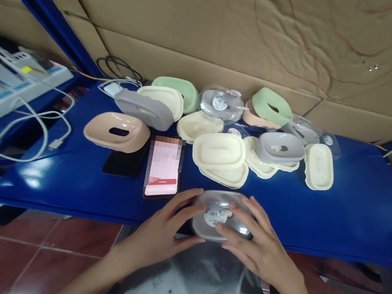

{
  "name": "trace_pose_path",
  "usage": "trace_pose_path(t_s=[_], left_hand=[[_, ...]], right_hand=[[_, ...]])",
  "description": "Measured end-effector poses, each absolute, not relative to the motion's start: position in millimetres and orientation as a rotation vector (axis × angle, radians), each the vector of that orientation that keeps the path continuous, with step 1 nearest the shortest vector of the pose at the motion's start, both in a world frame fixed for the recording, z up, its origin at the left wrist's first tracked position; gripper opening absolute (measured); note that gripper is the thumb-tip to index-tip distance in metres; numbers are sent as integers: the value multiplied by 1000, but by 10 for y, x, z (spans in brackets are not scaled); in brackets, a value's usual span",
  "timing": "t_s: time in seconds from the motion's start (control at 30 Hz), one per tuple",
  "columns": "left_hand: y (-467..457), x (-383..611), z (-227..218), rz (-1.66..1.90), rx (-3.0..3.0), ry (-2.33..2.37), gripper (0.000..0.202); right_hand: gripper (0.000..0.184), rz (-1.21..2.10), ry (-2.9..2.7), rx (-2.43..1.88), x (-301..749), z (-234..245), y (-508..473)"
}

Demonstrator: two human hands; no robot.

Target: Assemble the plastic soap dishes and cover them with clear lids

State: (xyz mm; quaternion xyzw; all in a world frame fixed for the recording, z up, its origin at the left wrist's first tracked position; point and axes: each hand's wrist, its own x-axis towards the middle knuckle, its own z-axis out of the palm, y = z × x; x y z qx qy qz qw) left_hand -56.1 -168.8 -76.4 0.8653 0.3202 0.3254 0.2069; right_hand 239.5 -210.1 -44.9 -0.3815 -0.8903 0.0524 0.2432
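At the table's front edge, both hands hold a clear plastic oval case [221, 232] with a round printed label on top. My left hand [173, 223] grips its left end, fingers along the far side and thumb at the near side. My right hand [259, 238] is closed around the right end, with fingers spread over the top and label. Just beyond the case lie several cream oval trays [218, 151], overlapping one another. A grey oval shell with a slot [280, 147] rests on some of them. One cream tray [319, 166] sits apart at the right.
A phone with a lit screen [163, 174] lies left of my hands, near a dark flat object [122, 162] and a peach slotted shell [118, 131]. Green shells [272, 107] and clear cases [220, 103] stand behind. White cables and a power strip [20, 92] occupy the left.
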Motion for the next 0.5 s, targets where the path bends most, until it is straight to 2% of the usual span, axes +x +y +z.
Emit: trace_pose_path(t_s=[0.13, 0.4, 0.5], left_hand=[[-1684, -547, -742, 899, 2414, 885, 51], [-1693, -544, -738, 861, 2438, 891, 56], [-1698, -542, -744, 849, 2438, 903, 56]], right_hand=[[50, 265, -2372, -1043, 2444, -513, -2076], [58, 212, -2381, -1112, 2522, -530, -2064], [59, 305, -2351, -1101, 2535, -537, -2059]])
